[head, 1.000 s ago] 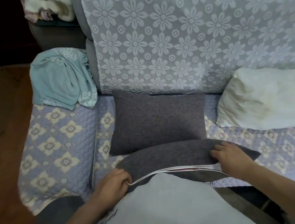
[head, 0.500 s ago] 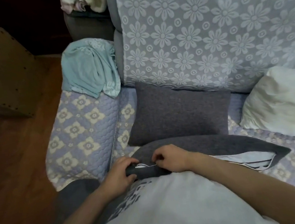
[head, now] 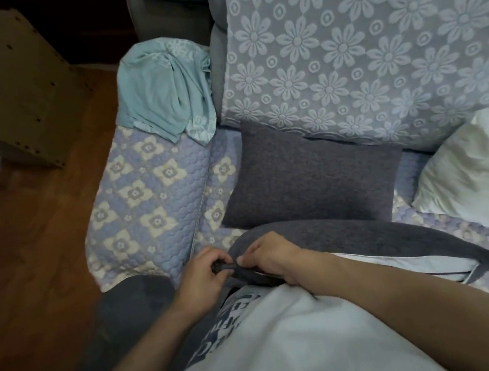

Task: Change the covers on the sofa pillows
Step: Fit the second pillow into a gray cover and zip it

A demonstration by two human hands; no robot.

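A pillow in a dark grey cover lies across my lap at the sofa's front edge. Its near edge gapes on the right, where the white inner pillow shows. My left hand grips the cover's left corner. My right hand pinches the cover edge right beside it, fingertips almost touching the left hand. A second dark grey pillow leans against the backrest behind. A bare white pillow lies at the right.
A crumpled teal cloth sits on the quilted sofa armrest. A flowered lace throw covers the backrest. Wooden floor and a brown cardboard box are at the left.
My right hand has moved from the right part of the cover's open edge to the left corner, next to my left hand. The view has shifted left.
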